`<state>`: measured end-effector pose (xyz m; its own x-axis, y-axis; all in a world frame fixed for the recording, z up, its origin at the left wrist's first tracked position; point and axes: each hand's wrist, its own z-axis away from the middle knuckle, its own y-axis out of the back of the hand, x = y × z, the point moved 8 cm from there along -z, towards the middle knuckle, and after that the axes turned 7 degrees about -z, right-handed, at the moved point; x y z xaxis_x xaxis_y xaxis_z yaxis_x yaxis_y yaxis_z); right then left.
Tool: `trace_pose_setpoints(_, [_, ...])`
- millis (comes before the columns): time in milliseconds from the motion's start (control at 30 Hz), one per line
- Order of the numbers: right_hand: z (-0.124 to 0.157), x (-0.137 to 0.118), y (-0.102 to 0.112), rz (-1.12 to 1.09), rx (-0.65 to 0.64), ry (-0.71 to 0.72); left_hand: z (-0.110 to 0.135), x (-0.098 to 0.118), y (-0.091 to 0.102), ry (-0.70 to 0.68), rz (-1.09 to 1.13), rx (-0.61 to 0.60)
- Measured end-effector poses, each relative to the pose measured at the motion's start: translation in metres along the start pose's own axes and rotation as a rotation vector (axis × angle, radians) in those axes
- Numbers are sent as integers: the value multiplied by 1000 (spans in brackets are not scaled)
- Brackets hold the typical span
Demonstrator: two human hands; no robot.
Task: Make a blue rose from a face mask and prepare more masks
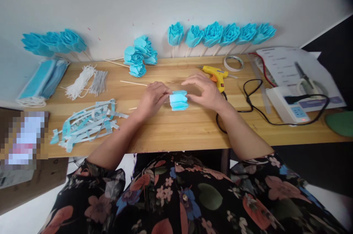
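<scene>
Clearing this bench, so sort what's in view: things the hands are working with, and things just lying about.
In hand: pleated blue mask piece, pinched between left hand and right hand; likely also wooden skewer and glue gun close by.
Lying about: finished blue flowers, cut strips, mask stack, tape roll.

Seen from up on the head, looking forward and down. Very near the bench (176,134), with left hand (153,98) and right hand (204,92) in the middle. Facing the white wall (138,2). Just one view.
</scene>
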<state>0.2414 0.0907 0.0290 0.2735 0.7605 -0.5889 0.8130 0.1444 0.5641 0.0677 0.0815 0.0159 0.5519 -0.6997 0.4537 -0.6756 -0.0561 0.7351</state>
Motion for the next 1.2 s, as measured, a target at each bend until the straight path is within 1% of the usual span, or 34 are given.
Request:
trace_pose_setpoints(133, [1, -4, 8, -160, 27, -54, -1, -4, 16, 64, 245, 124])
trace_pose_setpoints(233, [2, -1, 11, -274, 59, -98, 1, -13, 23, 169, 473, 192])
trace_pose_setpoints(367, [4, 4, 7, -306, 55, -123, 5, -25, 21, 329, 801, 230])
trace_pose_setpoints(433, [4, 6, 4, -299, 40, -127, 6, -27, 21, 375, 901, 239])
trace_pose_setpoints(667, [3, 0, 1, -242, 29, -106, 8, -36, 37, 428, 979, 377])
trace_pose_setpoints(800, [5, 5, 0, -223, 24, -115, 9, -39, 39, 428, 1078, 400])
trace_pose_setpoints(967, [6, 12, -1, -189, 35, -130, 10, -36, 49, 420, 1080, 434])
trace_pose_setpoints(1067, [2, 8, -3, -125, 24, -125, 8, -34, 49, 418, 1086, 421])
trace_pose_setpoints(1133, [-4, 1, -7, -57, -4, -120, 5, -33, 45, 422, 1091, 385])
trace_pose_setpoints(1200, [-9, -5, -15, 17, -62, -116, 3, -32, 38, 452, 1106, 352])
